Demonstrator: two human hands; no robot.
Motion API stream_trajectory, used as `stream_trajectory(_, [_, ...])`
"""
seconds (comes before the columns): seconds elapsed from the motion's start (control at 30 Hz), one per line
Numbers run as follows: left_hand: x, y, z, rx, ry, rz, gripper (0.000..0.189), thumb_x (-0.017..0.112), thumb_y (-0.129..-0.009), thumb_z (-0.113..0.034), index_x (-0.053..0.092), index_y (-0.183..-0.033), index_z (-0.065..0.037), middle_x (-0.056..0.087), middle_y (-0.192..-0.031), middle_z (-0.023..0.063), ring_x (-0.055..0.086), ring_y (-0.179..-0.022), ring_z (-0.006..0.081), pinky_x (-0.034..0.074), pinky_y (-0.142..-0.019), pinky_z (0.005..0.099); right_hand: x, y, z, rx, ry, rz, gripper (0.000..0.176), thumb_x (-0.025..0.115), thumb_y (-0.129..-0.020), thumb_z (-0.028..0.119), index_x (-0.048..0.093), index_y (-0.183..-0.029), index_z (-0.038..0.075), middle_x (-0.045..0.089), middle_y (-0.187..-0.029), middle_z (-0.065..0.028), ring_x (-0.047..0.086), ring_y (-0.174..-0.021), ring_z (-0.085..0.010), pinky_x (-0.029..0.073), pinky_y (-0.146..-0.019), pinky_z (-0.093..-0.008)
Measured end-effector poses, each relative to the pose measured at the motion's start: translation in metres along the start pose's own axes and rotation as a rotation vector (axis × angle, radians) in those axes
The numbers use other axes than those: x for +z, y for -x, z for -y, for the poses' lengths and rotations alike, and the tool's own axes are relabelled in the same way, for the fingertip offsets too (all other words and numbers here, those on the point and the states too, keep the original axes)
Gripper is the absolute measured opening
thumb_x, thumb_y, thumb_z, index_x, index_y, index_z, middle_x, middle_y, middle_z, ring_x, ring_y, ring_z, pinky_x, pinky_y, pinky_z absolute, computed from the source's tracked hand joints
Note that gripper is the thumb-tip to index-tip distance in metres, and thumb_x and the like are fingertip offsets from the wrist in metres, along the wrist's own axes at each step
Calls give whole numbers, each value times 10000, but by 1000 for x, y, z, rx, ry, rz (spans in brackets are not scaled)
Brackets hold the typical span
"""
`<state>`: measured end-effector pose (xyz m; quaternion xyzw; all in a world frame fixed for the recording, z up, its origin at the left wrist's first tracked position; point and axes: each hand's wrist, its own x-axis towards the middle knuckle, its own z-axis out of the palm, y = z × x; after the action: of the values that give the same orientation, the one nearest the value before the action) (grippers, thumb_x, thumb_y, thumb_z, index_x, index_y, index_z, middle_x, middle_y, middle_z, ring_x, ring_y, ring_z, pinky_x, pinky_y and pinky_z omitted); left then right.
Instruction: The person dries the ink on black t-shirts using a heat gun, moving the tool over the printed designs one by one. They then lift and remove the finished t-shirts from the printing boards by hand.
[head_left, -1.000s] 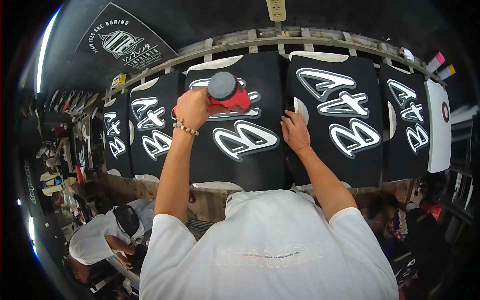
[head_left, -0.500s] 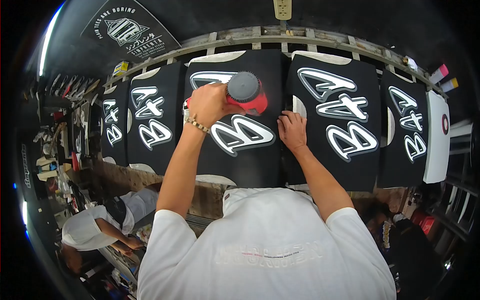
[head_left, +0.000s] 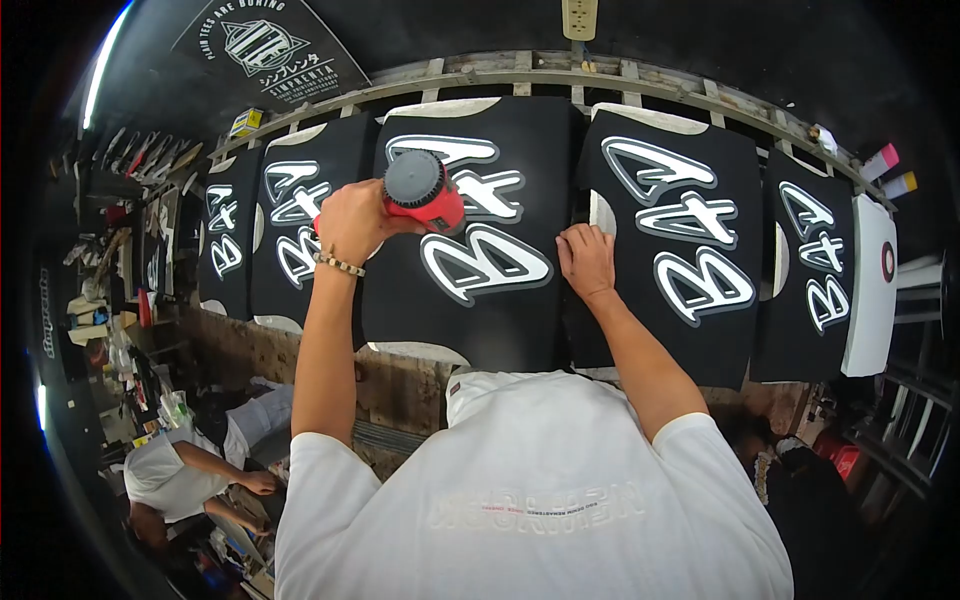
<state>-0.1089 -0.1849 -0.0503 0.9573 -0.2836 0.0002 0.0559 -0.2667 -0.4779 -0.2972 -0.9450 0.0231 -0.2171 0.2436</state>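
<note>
My left hand (head_left: 352,222), with a beaded bracelet on its wrist, is closed around a red heat gun (head_left: 428,200) that has a dark grey round end facing up. The heat gun is over the left side of a black T-shirt (head_left: 520,150) with a white and grey "BAD" print; its nozzle is hidden. At this shirt's right edge rests my right hand (head_left: 588,260), fingers slightly bent and holding nothing I can see. Right beside that hand lies another black T-shirt (head_left: 665,355) with the same print.
More printed black shirts lie along the row, at left (head_left: 226,285) and right (head_left: 790,350). A white board (head_left: 873,290) with a dark ring stands at the right end. A wooden rail (head_left: 470,78) runs behind. A person in a white shirt (head_left: 175,475) works at lower left.
My left hand and the heat gun have moved left across the middle shirt, uncovering more of its print. My right hand stays at the shirt's edge. The other person's arms have shifted.
</note>
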Motion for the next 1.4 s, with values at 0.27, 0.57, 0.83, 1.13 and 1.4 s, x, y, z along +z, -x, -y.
stream_trajectory(0.27, [24, -18, 9, 77, 141, -80, 575, 954, -561, -548, 749, -848, -94, 747, -808, 96, 731, -787, 350, 571, -686, 452, -3, -2, 7, 52, 95, 17, 330, 735, -949, 287, 698, -1223, 107, 691, -1129, -37, 636, -1037, -239, 428, -902, -412])
stream_trajectory(0.57, [32, -24, 17, 228, 239, -79, 567, 977, -557, -502, 771, -892, -93, 760, -832, 109, 731, -773, 352, 580, -688, 424, -4, -3, 12, 27, 229, 68, 577, 728, -951, 319, 605, -1479, 122, 668, -1247, -47, 631, -1070, -232, 427, -923, -417])
stream_trajectory(0.83, [13, -6, 80, 287, 193, -111, 544, 945, -561, -503, 706, -826, -92, 712, -780, 76, 700, -720, 343, 546, -649, 440, 8, -13, 18, 165, 171, 122, 547, 725, -957, 327, 613, -1446, 109, 643, -1336, -82, 626, -1161, -299, 426, -961, -467])
stream_trajectory(1.13, [-8, 9, 133, 188, 128, -57, 539, 955, -565, -506, 741, -851, -102, 735, -820, 76, 718, -763, 350, 552, -662, 447, 14, -7, 27, 200, 217, 117, 619, 670, -996, 358, 530, -1543, 105, 473, -1632, -72, 547, -1298, -314, 404, -1043, -489])
stream_trajectory(1.4, [5, 0, 138, 190, 111, -81, 530, 947, -593, -506, 740, -868, -103, 733, -807, 87, 724, -763, 345, 561, -670, 445, 14, -6, 30, 153, 284, 135, 626, 652, -1011, 317, 495, -1576, 99, 437, -1674, -34, 553, -1289, -277, 388, -1067, -471])
